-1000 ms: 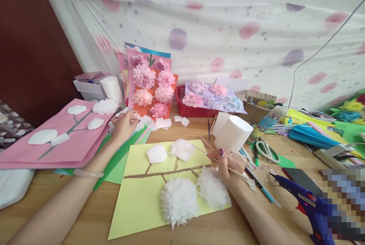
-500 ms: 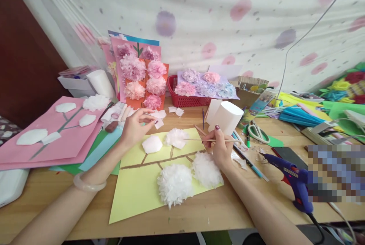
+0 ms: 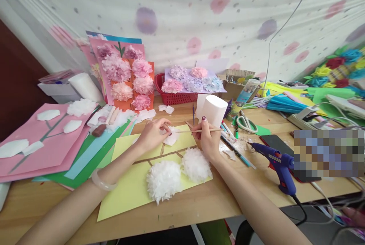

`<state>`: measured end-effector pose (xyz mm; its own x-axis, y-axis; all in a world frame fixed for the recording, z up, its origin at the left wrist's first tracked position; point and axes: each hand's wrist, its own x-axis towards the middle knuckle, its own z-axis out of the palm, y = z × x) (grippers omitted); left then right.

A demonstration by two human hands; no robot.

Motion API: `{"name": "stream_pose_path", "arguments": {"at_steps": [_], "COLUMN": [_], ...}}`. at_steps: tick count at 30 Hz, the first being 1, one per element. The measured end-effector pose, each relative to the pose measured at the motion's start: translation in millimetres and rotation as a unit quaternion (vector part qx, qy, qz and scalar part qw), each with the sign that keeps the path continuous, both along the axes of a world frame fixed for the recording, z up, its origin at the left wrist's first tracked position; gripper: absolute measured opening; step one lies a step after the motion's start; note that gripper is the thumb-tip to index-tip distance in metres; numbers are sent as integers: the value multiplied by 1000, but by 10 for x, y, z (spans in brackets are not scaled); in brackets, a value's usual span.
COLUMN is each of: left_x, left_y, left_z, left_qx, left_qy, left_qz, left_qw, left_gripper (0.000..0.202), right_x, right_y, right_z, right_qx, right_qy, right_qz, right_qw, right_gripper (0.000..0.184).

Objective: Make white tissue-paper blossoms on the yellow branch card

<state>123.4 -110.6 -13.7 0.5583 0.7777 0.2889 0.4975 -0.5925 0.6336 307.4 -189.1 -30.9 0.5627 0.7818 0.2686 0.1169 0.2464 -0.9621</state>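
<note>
A sheet of yellow paper (image 3: 119,188) with a brown branch lies on the table, bearing two full white tissue flowers (image 3: 164,181) (image 3: 197,164) and a smaller, partly covered tuft (image 3: 171,138). My right hand (image 3: 209,140) grips a thin wooden stick (image 3: 185,131), which points left over the sheet. Above the smaller tuft, my left hand (image 3: 155,134) has its thumb and fingers pinched at the stick's tip, on what looks like a piece of white tissue paper; white behind it makes its edges hard to see. A white paper patch is mostly hidden behind this hand.
A blue glue gun (image 3: 275,161) lies at the right beside a dark phone (image 3: 278,144). Pens (image 3: 239,153), scissors (image 3: 246,123) and a white roll (image 3: 215,110) are near my right hand. Pink sheets (image 3: 65,134) lie left; a red basket (image 3: 176,97) stands behind.
My left hand has moved right and down from near the loose tissue squares to the stick's tip. My right hand still holds the stick. The camera view has turned slightly right.
</note>
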Motion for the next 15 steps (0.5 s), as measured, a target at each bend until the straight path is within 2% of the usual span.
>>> {"name": "stream_pose_path", "arguments": {"at_steps": [5, 15], "left_x": [54, 4], "left_y": [39, 17], "left_z": [-16, 15], "left_qx": [31, 40], "left_qy": [32, 27], "left_qz": [11, 3], "left_qw": [999, 999], "left_gripper": [26, 26], "right_x": [-5, -84], "right_y": [-64, -94], "right_z": [23, 15], "right_qx": [45, -3], "right_qy": [-24, -106], "right_qz": [-12, 47], "right_qw": [999, 993], "right_gripper": [60, 58]}}
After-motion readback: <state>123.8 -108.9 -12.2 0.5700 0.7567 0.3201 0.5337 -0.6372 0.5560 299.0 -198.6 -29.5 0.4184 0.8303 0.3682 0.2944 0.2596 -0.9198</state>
